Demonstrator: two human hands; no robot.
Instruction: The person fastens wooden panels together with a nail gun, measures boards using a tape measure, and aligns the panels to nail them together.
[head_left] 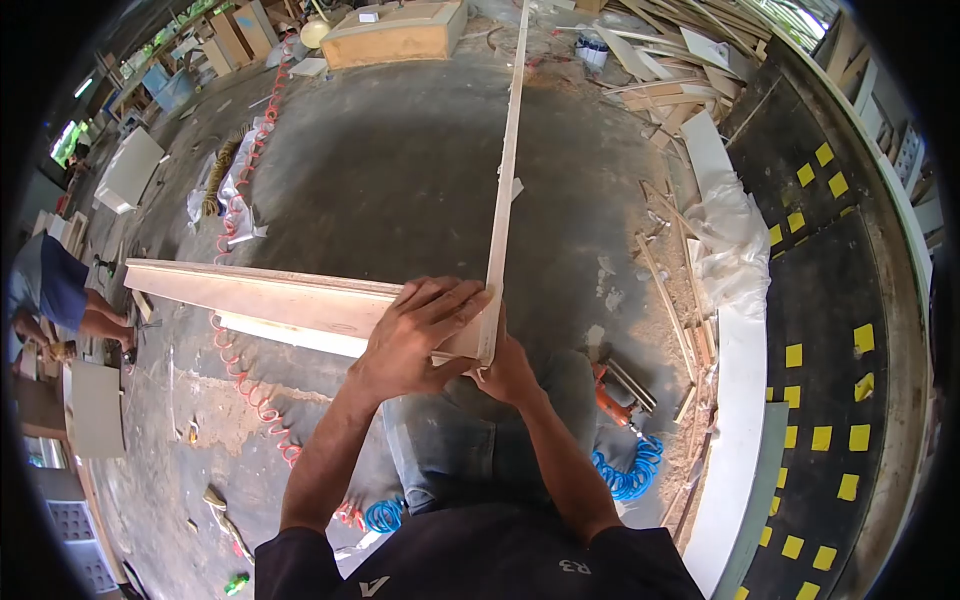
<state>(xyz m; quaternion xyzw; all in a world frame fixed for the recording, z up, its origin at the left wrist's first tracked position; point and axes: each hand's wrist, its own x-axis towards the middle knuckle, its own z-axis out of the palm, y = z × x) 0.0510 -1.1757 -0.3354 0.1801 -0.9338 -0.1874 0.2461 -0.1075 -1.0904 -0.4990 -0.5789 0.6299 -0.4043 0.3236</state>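
Observation:
Two long plywood boards meet at a corner in front of my lap. One plywood board (270,300) runs off to the left, and the other, a long narrow plywood board (508,180) seen nearly edge-on, stretches away from me. My left hand (418,332) is closed over the end of the left-running board, its fingers lying across the top against the corner. On the far board's outer side, my right hand (512,368) grips near its close end, with most of its fingers hidden behind it. An orange nail gun (612,403) lies on the floor beside my right leg.
A blue coiled hose (632,470) lies by the nail gun, and a red coiled hose (235,355) crosses the floor at left. Scrap wood (690,80) is piled at far right. Black panels (830,290) with yellow squares stand right. Another person (60,285) works at left.

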